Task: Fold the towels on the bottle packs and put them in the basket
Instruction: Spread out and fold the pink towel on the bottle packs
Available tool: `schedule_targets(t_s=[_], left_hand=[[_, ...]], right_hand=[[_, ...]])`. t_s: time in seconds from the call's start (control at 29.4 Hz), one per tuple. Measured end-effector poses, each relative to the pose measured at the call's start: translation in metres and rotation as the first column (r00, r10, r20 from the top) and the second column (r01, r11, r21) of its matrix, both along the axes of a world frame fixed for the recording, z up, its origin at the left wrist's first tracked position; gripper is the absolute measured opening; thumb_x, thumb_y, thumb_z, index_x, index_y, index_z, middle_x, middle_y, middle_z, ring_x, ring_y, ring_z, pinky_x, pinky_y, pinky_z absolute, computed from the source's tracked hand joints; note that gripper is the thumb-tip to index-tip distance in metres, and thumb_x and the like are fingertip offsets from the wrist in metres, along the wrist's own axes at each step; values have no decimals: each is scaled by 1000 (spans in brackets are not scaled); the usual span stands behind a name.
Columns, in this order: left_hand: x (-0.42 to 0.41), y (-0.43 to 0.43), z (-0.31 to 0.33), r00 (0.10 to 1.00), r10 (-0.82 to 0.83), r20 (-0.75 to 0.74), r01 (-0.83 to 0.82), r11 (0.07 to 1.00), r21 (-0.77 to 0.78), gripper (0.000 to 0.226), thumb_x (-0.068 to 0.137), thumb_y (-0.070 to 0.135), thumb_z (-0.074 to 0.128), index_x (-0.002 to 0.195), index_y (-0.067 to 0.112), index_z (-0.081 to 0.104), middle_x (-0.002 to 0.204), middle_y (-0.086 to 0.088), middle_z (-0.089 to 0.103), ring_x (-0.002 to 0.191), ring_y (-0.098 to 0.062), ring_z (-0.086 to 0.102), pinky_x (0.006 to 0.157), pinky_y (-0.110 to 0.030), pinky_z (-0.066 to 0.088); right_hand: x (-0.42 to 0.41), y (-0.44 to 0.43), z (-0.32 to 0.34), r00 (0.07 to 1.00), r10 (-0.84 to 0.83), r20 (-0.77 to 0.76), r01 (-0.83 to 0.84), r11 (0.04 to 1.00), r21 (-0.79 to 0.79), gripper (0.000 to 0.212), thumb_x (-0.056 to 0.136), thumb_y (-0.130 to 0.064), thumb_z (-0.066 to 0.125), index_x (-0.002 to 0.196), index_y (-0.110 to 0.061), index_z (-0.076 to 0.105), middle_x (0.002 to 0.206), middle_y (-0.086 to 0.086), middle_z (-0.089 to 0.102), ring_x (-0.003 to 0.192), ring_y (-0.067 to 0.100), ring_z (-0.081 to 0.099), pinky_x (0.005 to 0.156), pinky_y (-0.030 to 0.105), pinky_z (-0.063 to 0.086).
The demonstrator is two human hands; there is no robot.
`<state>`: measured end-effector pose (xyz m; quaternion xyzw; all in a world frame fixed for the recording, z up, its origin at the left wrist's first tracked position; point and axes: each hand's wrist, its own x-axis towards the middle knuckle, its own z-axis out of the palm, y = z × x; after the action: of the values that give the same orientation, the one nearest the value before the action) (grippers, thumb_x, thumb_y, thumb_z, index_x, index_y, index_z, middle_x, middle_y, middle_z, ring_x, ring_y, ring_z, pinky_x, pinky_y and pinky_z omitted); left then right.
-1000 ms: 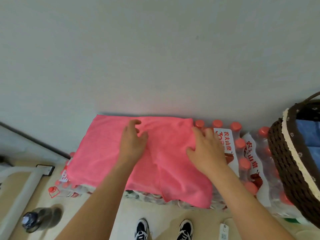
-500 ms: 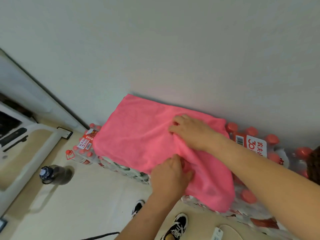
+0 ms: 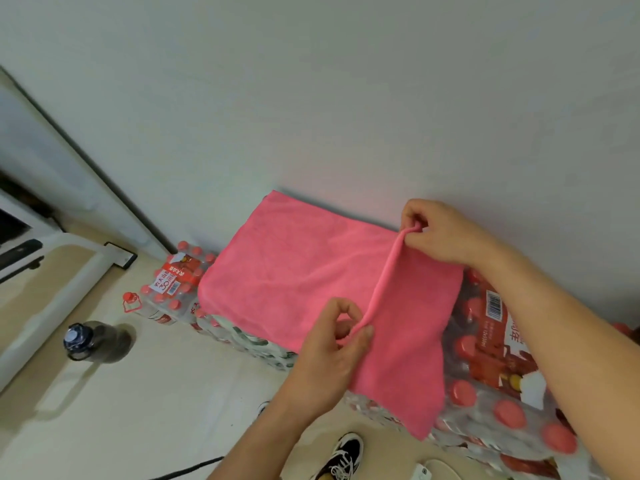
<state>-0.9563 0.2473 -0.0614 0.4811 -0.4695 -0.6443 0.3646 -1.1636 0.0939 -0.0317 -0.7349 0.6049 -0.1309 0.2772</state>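
Observation:
A pink towel lies spread over shrink-wrapped packs of red-capped water bottles against the wall. My left hand pinches the towel near its front edge. My right hand pinches it near the far edge by the wall. Between the two pinches a raised ridge of cloth runs across the towel. The towel's right part hangs over the front of the packs. The basket is out of view.
A lower pack of bottles sits left of the towel. A dark water bottle lies on the beige floor at left, near a white frame. My shoe and a black cable are at the bottom edge.
The view has swung left, so the basket left the frame. Both hands went from pressing flat on the towel to pinching it, lifting a ridge between them.

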Motion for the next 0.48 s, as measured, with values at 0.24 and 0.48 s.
schedule_targets(t_s=[0.24, 0.48], left_hand=[[72, -32, 23, 936, 116, 332, -12, 954, -299, 17, 92, 15, 61, 90, 32, 59, 77, 13, 59, 52, -1, 45, 46, -16, 35], [156, -62, 16, 865, 217, 453, -111, 962, -249, 28, 94, 12, 56, 101, 36, 70, 96, 36, 64, 91, 10, 59, 80, -20, 51]], right_hand=[[67, -24, 19, 999, -28, -27, 23, 980, -198, 33, 74, -3, 62, 104, -18, 60, 99, 4, 65, 91, 23, 58, 72, 25, 37], [145, -56, 12, 991, 16, -134, -40, 983, -182, 48, 84, -11, 56, 131, -18, 48, 100, 15, 65, 102, 32, 58, 85, 34, 45]])
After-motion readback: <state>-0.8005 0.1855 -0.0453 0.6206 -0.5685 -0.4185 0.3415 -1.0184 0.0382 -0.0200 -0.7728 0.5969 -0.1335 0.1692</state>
